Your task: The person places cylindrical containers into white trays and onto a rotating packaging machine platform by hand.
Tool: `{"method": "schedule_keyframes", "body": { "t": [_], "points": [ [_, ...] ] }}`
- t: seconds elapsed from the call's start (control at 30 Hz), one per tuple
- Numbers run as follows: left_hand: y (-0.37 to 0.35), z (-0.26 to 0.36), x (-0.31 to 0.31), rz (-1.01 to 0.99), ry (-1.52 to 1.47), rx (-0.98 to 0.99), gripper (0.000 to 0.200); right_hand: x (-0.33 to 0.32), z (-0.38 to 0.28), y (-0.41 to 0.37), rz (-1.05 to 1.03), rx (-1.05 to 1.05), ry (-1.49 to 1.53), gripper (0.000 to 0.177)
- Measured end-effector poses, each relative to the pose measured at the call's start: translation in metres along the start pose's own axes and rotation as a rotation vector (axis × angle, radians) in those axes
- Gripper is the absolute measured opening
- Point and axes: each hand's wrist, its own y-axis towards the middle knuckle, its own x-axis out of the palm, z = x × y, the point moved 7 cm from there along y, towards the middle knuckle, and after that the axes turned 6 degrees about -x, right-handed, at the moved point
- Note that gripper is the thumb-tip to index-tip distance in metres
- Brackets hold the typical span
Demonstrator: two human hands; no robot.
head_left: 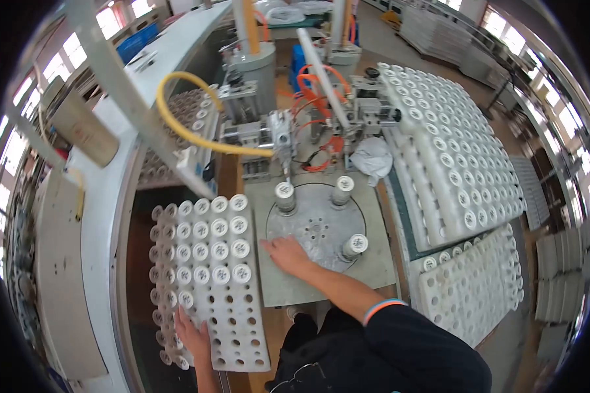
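My right hand (287,252) lies flat on the round metal turntable (308,226), fingers spread, holding nothing. Three white cylinders stand on the turntable: one at the back left (284,194) under a machine nozzle, one at the back right (343,188), one at the front right (355,245). My left hand (191,335) rests on the near left edge of a white perforated tray (239,331), whose far rows hold several white cylinders (219,249). Whether the left fingers grip the tray is unclear.
A machine with a yellow hose (177,124) and orange tubes (314,98) stands behind the turntable. Stacked trays full of white cylinders (449,150) fill the right side, with a partly empty tray (472,288) below. A white cloth (372,159) lies beside the machine.
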Motion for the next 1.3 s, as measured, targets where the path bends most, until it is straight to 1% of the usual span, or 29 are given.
{"method": "schedule_keyframes", "body": {
  "t": [0.07, 0.1, 0.13, 0.2, 0.23, 0.27, 0.33, 0.37, 0.4, 0.47, 0.53, 0.57, 0.6, 0.63, 0.67, 0.73, 0.77, 0.83, 0.87, 0.93, 0.97, 1.03, 1.1, 1.13, 1.17, 1.2, 1.23, 1.3],
  "points": [
    [-0.007, 0.020, -0.011, 0.113, 0.153, 0.028, 0.080, -0.019, -0.006, 0.004, 0.021, 0.025, 0.021, 0.054],
    [-0.006, 0.038, -0.013, 0.126, 0.043, 0.074, 0.069, -0.026, -0.010, -0.001, 0.019, 0.036, 0.050, 0.054],
    [-0.004, 0.058, -0.012, 0.118, 0.042, 0.095, 0.069, -0.029, -0.010, -0.006, 0.028, 0.057, 0.049, 0.054],
    [0.002, 0.123, -0.006, 0.047, -0.260, 0.288, 0.054, -0.055, -0.015, -0.020, 0.292, -0.091, 0.184, 0.064],
    [0.004, 0.157, 0.001, -0.036, -0.437, 0.266, 0.041, -0.067, -0.014, -0.037, 0.420, -0.115, 0.247, 0.063],
    [0.004, 0.188, 0.015, -0.148, -0.549, 0.217, 0.036, -0.075, -0.011, -0.057, 0.434, -0.083, 0.230, 0.063],
    [-0.002, 0.251, 0.061, -0.437, -0.624, 0.171, 0.034, -0.113, 0.010, -0.116, 0.566, 0.060, 0.243, 0.055],
    [-0.008, 0.281, 0.092, -0.613, -0.568, 0.225, 0.049, -0.142, 0.022, -0.154, 0.681, 0.129, 0.232, 0.045],
    [-0.019, 0.316, 0.110, -0.678, -0.585, 0.300, 0.049, -0.157, 0.045, -0.194, 0.709, 0.201, 0.166, 0.045],
    [-0.048, 0.389, 0.132, -0.529, -0.334, 0.672, 0.071, -0.188, 0.085, -0.292, 0.869, 0.378, 0.058, 0.033],
    [-0.071, 0.437, 0.151, -0.478, -0.297, 0.850, 0.085, -0.221, 0.134, -0.403, 1.027, 0.547, -0.132, 0.021],
    [-0.074, 0.445, 0.171, -0.512, -0.264, 0.941, 0.076, -0.241, 0.161, -0.460, 1.095, 0.681, -0.140, 0.015],
    [-0.071, 0.448, 0.191, -0.542, -0.228, 1.024, 0.066, -0.252, 0.193, -0.525, 1.069, 0.854, -0.110, 0.017],
    [-0.063, 0.449, 0.206, -0.661, -0.177, 0.985, 0.055, -0.271, 0.207, -0.580, 1.104, 0.882, -0.416, 0.022],
    [-0.059, 0.449, 0.211, -0.772, -0.122, 0.937, 0.044, -0.287, 0.223, -0.634, 1.032, 1.101, -0.567, 0.036],
    [-0.057, 0.454, 0.190, -0.698, -0.148, 0.985, 0.032, -0.319, 0.228, -0.698, 0.721, 1.491, -0.710, 0.048],
    [-0.058, 0.457, 0.178, -0.695, -0.143, 0.985, 0.032, -0.326, 0.226, -0.715, 0.724, 1.491, -0.704, 0.048],
    [-0.056, 0.449, 0.166, -0.691, 0.007, 0.832, 0.028, -0.321, 0.241, -0.732, 0.378, 1.507, -0.653, 0.062],
    [-0.056, 0.447, 0.167, -0.687, 0.019, 0.813, 0.028, -0.314, 0.251, -0.740, 0.373, 1.492, -0.637, 0.062],
    [-0.050, 0.425, 0.178, -0.768, 0.071, 0.522, 0.037, -0.299, 0.267, -0.746, 0.390, 1.417, -0.696, 0.064],
    [-0.049, 0.418, 0.184, -0.757, 0.078, 0.494, 0.037, -0.292, 0.273, -0.751, 0.394, 1.445, -0.689, 0.065],
    [-0.047, 0.402, 0.200, -0.703, 0.019, 0.476, 0.063, -0.282, 0.285, -0.763, 0.392, 1.455, -0.626, 0.065],
    [-0.060, 0.417, 0.190, -0.562, -0.148, 0.645, 0.088, -0.285, 0.294, -0.772, 0.395, 1.313, -0.626, 0.065],
    [-0.067, 0.429, 0.184, -0.534, -0.023, 0.735, 0.097, -0.289, 0.296, -0.779, 0.428, 1.278, -0.701, 0.061],
    [-0.073, 0.446, 0.174, -0.699, 0.102, 0.564, 0.095, -0.299, 0.289, -0.775, 0.530, 1.174, -0.905, 0.058],
    [-0.072, 0.441, 0.187, -0.539, 0.132, 0.786, 0.087, -0.320, 0.281, -0.760, 0.647, 1.278, -0.700, 0.058],
    [-0.070, 0.439, 0.190, -0.577, 0.165, 0.772, 0.074, -0.339, 0.264, -0.728, 0.760, 1.175, -0.678, 0.058],
    [-0.064, 0.433, 0.184, -0.551, 0.157, 0.750, 0.063, -0.349, 0.234, -0.657, 0.876, 1.085, -0.508, 0.058]
  ]
}}
